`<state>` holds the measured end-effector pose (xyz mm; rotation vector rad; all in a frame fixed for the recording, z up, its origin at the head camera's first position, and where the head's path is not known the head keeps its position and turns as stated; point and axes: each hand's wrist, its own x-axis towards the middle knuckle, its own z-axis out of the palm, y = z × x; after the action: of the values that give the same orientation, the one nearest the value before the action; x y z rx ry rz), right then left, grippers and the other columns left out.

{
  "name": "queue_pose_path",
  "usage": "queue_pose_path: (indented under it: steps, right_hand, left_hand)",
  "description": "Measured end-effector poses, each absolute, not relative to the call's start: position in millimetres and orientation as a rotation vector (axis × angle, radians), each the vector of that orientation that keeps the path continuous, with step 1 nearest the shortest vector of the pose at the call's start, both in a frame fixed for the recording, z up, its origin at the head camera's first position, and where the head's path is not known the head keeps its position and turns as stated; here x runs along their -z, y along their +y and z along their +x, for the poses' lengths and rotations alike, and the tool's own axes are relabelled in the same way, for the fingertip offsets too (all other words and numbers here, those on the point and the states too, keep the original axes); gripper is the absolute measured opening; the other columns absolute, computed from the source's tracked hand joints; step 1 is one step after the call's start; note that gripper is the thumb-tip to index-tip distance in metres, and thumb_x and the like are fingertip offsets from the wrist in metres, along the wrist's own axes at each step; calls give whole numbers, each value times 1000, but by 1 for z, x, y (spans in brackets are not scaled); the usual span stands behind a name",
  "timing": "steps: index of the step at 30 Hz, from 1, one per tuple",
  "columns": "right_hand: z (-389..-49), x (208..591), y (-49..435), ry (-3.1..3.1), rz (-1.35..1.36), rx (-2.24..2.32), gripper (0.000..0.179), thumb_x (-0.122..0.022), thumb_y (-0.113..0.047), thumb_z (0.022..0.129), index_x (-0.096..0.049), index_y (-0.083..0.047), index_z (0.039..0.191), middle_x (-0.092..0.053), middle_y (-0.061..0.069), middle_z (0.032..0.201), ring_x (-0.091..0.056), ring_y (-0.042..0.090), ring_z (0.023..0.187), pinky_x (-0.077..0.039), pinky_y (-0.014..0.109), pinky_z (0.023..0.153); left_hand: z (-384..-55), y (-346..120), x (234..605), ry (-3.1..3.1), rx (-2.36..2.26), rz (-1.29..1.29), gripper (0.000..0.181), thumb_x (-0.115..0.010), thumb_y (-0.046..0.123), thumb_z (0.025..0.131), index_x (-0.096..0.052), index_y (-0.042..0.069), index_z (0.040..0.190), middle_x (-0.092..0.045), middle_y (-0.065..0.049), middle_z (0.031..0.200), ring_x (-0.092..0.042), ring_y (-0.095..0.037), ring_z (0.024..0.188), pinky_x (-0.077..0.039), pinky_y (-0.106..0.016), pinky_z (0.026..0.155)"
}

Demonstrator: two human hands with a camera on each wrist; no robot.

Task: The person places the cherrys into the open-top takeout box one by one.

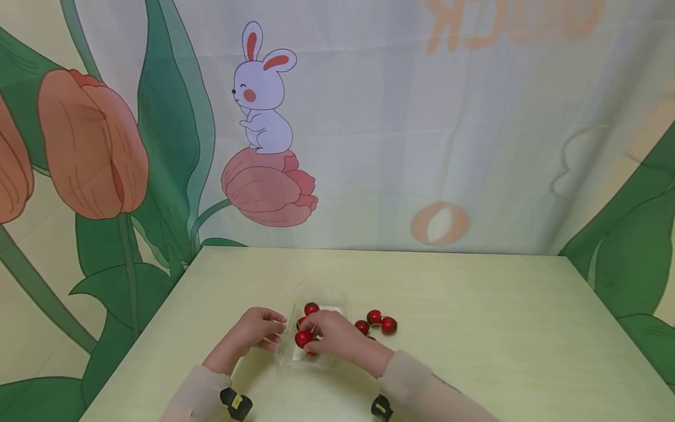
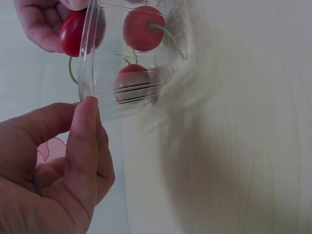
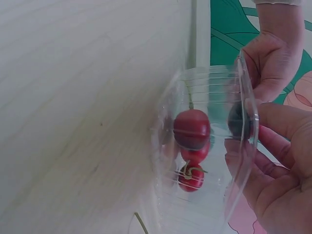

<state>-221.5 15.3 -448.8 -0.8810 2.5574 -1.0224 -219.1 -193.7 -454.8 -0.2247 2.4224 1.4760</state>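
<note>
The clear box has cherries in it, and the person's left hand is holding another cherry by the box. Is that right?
Not quite: the head view shows that the right hand, not the left hand, is holding another cherry by the box. The clear box does have cherries in it.

A pale yellow-green table [image 1: 501,334] is filling the lower part of the head view, with faint grain showing in the wrist views. A clear box [image 1: 287,356] is resting on it, left of the middle. Just right of the box, cherries [image 1: 389,326] are lying directly on the surface: three are showing in a close group, and a fourth is peeking out, mostly hidden.
</note>
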Motion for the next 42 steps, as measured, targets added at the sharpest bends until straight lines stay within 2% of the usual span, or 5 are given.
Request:
queue_pose_path:
  steps: [7,19,32,42]
  right_hand:
    - [-226,454,12,2560,-877,1031,20,-79,-10,87,-73,-8,106,-74,1,92,-60,4,79,-50,16,71]
    - [-231,462,6,2586,-940,963,20,-78,-7,87,-74,-6,106,-77,4,97,-66,8,86,-54,16,79]
    - [-237,472,-3,2593,-928,905,17,-80,-12,87,-75,-10,103,-74,-3,91,-53,2,76,-50,14,75]
    - [-235,473,-5,2571,-930,922,12,-79,-10,88,-74,-10,98,-71,-4,84,-52,1,72,-49,13,69]
  left_hand:
    - [-219,-193,452,2429,-1457,-231,24,-63,6,97,-65,-9,115,-68,-15,93,-61,-15,68,-62,-27,60]
    - [-221,-195,456,2425,-1447,-219,25,-64,8,97,-65,-9,116,-68,-15,94,-62,-16,69,-62,-27,61]
    - [-220,-195,454,2436,-1439,-221,24,-64,7,97,-65,-9,115,-69,-15,92,-62,-15,68,-62,-27,60]
    - [-221,-195,457,2447,-1427,-235,25,-63,8,98,-66,-8,117,-69,-15,93,-62,-16,70,-62,-27,61]
